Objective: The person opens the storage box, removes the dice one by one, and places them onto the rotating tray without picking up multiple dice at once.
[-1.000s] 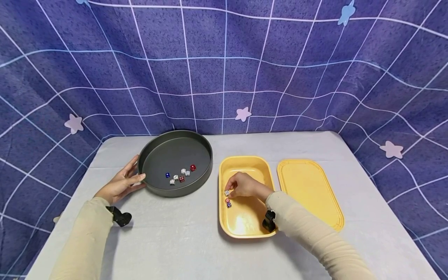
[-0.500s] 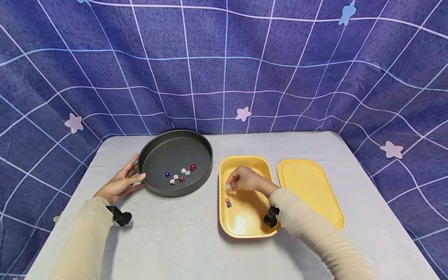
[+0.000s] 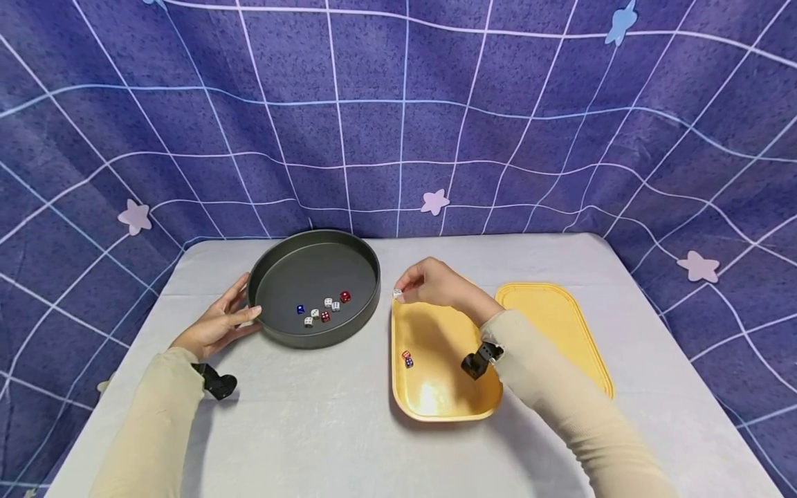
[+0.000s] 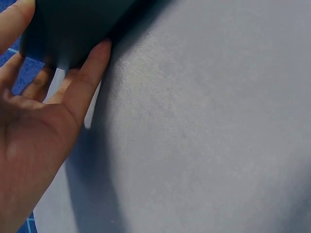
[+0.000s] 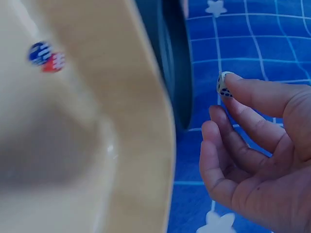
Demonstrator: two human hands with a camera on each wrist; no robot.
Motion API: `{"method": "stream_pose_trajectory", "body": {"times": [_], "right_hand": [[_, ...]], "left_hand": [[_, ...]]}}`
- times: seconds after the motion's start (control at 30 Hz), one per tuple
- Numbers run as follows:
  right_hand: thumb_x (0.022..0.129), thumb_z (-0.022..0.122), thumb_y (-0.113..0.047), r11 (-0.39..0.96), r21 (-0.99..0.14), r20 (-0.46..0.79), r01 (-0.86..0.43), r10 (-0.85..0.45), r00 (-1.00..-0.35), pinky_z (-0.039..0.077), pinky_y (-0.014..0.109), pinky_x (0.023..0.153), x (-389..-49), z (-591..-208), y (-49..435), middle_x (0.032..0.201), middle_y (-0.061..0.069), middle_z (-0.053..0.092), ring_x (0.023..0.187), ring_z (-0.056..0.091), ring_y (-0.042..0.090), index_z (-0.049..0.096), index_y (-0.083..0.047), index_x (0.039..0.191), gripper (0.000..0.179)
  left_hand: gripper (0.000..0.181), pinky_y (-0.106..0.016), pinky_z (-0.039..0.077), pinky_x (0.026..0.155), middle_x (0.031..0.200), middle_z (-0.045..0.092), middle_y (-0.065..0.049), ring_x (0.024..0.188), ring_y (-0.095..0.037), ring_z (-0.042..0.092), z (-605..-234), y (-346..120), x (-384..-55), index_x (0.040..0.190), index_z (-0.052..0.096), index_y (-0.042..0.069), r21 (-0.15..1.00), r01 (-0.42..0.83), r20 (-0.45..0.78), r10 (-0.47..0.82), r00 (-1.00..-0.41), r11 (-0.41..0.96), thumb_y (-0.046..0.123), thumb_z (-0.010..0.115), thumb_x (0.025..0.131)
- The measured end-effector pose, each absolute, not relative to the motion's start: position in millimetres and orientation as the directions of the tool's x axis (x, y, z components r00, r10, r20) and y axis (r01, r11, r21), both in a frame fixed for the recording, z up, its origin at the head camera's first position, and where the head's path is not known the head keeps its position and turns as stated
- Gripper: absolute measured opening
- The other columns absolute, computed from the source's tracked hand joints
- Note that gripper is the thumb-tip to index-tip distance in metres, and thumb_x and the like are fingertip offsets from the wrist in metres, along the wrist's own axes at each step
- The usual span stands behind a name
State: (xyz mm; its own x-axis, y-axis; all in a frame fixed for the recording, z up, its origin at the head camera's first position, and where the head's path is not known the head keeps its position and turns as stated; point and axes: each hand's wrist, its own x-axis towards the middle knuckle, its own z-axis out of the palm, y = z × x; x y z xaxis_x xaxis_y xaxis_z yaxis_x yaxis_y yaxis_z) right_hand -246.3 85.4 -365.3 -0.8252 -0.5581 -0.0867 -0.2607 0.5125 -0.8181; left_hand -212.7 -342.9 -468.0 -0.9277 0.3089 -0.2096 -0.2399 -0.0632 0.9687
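Note:
My left hand (image 3: 218, 321) rests against the outside of a round dark pan (image 3: 292, 335), its fingers spread along the wall and the thumb at the rim. In the left wrist view the fingers (image 4: 82, 87) reach out fairly straight to the pan's lower side (image 4: 73, 29). Between thumb and index finger my right hand (image 3: 436, 282) pinches a white die (image 5: 224, 85) with dark pips. That hand is over the far left rim of a yellow container (image 3: 448, 408). A red die (image 3: 406, 354) and a blue die (image 3: 408, 362) lie side by side inside the container.
Several white dice (image 3: 328, 302), two red dice (image 3: 345, 297) and a blue die (image 3: 300, 309) lie in the pan. A yellow lid (image 3: 554, 311) lies right of the container, partly behind the right arm. A star-patterned purple curtain (image 3: 398, 124) borders the table (image 3: 280, 429).
My right hand has lifted the white die from near the container's left wall and moved it away from me, up to the far left rim. My left hand and the pan look unchanged.

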Motion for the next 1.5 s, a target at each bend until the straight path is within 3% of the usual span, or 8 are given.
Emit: {"method": "stream_pose_trajectory", "body": {"times": [0.43, 0.7, 0.97, 1.17, 1.5], "right_hand": [[0.081, 0.075, -0.008, 0.490, -0.843, -0.036, -0.223, -0.464, -0.885, 0.046, 0.015, 0.062, -249.4, -344.2, 17.3, 0.078, 0.002, 0.070, 0.070, 0.055, 0.005, 0.074, -0.002, 0.094, 0.015], [0.082, 0.075, -0.013, 0.529, -0.808, 0.029, -0.258, -0.402, -0.915, 0.042, 0.015, 0.056, -249.0, -343.7, -19.6, 0.076, 0.000, 0.069, 0.065, 0.053, 0.005, 0.076, -0.007, 0.090, 0.010], [0.082, 0.076, -0.019, 0.563, -0.794, 0.101, -0.228, -0.247, -0.964, 0.044, 0.013, 0.060, -244.7, -367.3, -43.7, 0.076, -0.004, 0.071, 0.065, 0.057, 0.002, 0.077, -0.012, 0.090, 0.011], [0.080, 0.078, -0.017, 0.520, -0.840, 0.077, -0.157, -0.172, -0.982, 0.045, 0.013, 0.058, -240.3, -393.3, -58.1, 0.075, -0.003, 0.071, 0.062, 0.056, 0.001, 0.077, -0.011, 0.087, 0.010], [0.080, 0.078, -0.017, 0.544, -0.833, 0.076, -0.105, -0.077, -0.994, 0.047, 0.017, 0.062, -234.3, -425.0, -74.1, 0.070, -0.007, 0.068, 0.063, 0.057, 0.002, 0.076, -0.014, 0.084, 0.005]], "left_hand": [[0.090, -0.033, 0.054, 0.092, 0.157, -0.023, -0.015, 0.141, -0.044, -0.013, -469.2, -341.4, -214.6, 0.154, -0.010, 0.030, 0.970, -0.235, -0.206, 0.310, -0.928, -0.056, 0.000, 0.053, 0.096], [0.090, -0.027, 0.054, 0.088, 0.156, -0.025, -0.016, 0.141, -0.045, -0.012, -467.4, -342.4, -213.0, 0.153, -0.010, 0.030, 0.970, -0.233, -0.200, 0.313, -0.928, -0.072, -0.001, 0.052, 0.096], [0.089, -0.029, 0.054, 0.088, 0.156, -0.022, -0.018, 0.140, -0.046, -0.011, -468.8, -340.3, -212.5, 0.154, -0.009, 0.029, 0.972, -0.224, -0.193, 0.315, -0.929, -0.065, 0.000, 0.052, 0.096], [0.089, -0.031, 0.054, 0.090, 0.157, -0.014, -0.022, 0.140, -0.049, -0.001, -469.8, -339.8, -212.4, 0.154, -0.008, 0.027, 0.978, -0.206, -0.192, 0.291, -0.937, -0.018, 0.003, 0.055, 0.096], [0.090, -0.030, 0.055, 0.088, 0.157, -0.013, -0.021, 0.141, -0.048, -0.001, -469.2, -341.8, -213.6, 0.155, -0.006, 0.027, 0.977, -0.211, -0.198, 0.274, -0.941, -0.017, 0.003, 0.057, 0.095]]}}
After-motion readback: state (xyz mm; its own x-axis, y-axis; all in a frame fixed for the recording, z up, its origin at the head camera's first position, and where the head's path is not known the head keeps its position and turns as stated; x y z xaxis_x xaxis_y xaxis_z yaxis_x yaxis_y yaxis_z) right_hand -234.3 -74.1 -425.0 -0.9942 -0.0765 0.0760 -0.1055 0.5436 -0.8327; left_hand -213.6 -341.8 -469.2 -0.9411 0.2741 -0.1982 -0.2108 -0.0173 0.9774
